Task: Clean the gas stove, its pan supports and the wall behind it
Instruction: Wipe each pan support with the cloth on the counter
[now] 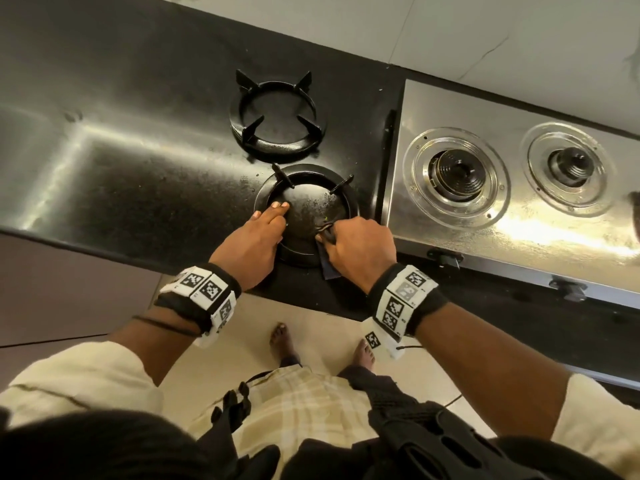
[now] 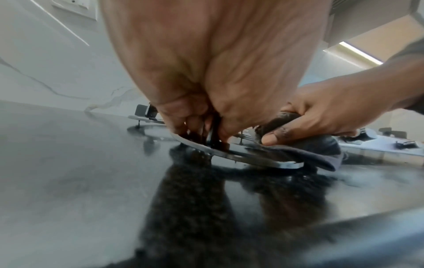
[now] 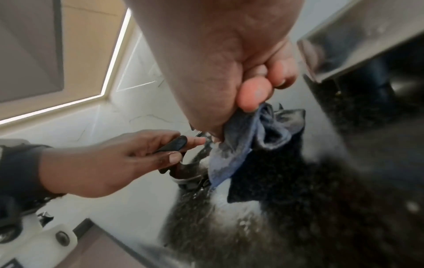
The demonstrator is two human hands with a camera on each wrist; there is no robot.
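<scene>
A black pan support [image 1: 349, 206] lies on the black counter [image 1: 138, 168] near its front edge, left of the steel gas stove [image 1: 485, 230]. My left hand [image 1: 273, 216] grips its left side, fingers curled over a prong [image 3: 174, 144]. My right hand [image 1: 356, 244] clutches a dark blue cloth [image 1: 329, 268] and presses it on the ring's near right side. In the left wrist view the cloth [image 2: 321, 154] drapes over the ring's rim [image 2: 252, 157]. A second pan support [image 1: 277, 147] sits just behind. The pale marble wall [image 1: 450, 29] runs along the back.
The stove's two burners [image 1: 457, 171] [image 1: 568, 164] stand bare, without supports. Two black knobs [image 1: 445, 258] [image 1: 568, 289] stick out of its front. The counter stretches far to the left. My bare feet [image 1: 282, 344] stand on the beige floor below.
</scene>
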